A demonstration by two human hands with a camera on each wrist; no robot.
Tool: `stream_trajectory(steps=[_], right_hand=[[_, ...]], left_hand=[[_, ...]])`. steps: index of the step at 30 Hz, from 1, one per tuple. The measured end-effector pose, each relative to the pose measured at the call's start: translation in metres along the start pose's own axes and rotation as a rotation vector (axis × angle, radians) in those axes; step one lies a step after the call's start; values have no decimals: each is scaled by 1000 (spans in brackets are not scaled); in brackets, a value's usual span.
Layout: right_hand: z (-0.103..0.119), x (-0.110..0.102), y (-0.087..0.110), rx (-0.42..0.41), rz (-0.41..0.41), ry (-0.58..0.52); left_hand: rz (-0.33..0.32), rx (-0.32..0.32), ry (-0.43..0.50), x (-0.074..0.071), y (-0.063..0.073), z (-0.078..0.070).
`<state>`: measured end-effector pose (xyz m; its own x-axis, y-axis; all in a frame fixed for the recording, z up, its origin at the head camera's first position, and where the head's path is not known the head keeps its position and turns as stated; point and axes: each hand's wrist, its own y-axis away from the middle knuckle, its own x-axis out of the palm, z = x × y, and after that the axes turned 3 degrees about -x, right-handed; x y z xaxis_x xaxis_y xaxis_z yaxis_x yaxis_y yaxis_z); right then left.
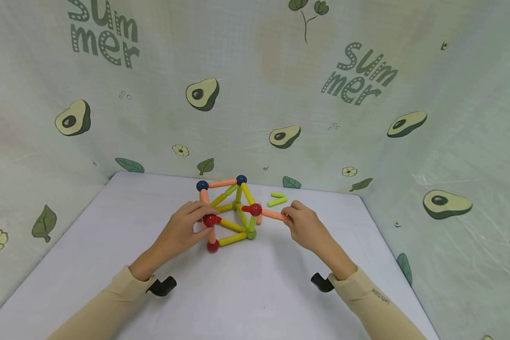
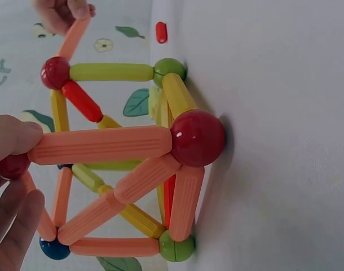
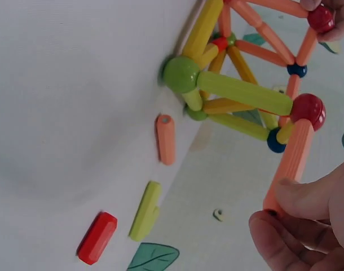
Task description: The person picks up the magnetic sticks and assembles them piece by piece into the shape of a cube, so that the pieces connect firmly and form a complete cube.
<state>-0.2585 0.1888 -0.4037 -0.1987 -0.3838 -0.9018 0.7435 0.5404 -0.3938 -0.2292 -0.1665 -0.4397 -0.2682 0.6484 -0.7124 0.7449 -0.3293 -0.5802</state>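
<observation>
A box-like frame of magnetic rods and balls stands on the table, with blue balls (image 1: 202, 185) at the top back and green balls (image 1: 251, 233) lower down. My left hand (image 1: 187, 224) holds the red ball (image 1: 209, 220) at its upper front left corner, fingers over it and thumb below. A salmon rod (image 2: 104, 145) runs from that ball to a lower red ball (image 2: 198, 138). With thumb and fingers, my right hand (image 1: 305, 225) pinches the outer end of another salmon rod (image 3: 290, 164). The inner end of this rod meets the upper right red ball (image 3: 308, 112).
Behind the frame on the right lie two loose light green rods (image 1: 277, 201). A loose salmon rod (image 3: 166, 140) and a red rod (image 3: 97, 238) lie on the table (image 3: 76, 113) too. A printed cloth (image 1: 238, 132) hangs behind and along the sides.
</observation>
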Motion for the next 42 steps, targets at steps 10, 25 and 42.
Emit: stream_trajectory(steps=[10,25,42], right_hand=[[-4,4,-6,83,77,-119],[11,13,-19,25,163,-219],[13,21,-21,-75,154,-178]], left_hand=[[-7,8,7,1,-1,0],[-3,3,21,3,-1,0],[-11,12,17,3,0,3]])
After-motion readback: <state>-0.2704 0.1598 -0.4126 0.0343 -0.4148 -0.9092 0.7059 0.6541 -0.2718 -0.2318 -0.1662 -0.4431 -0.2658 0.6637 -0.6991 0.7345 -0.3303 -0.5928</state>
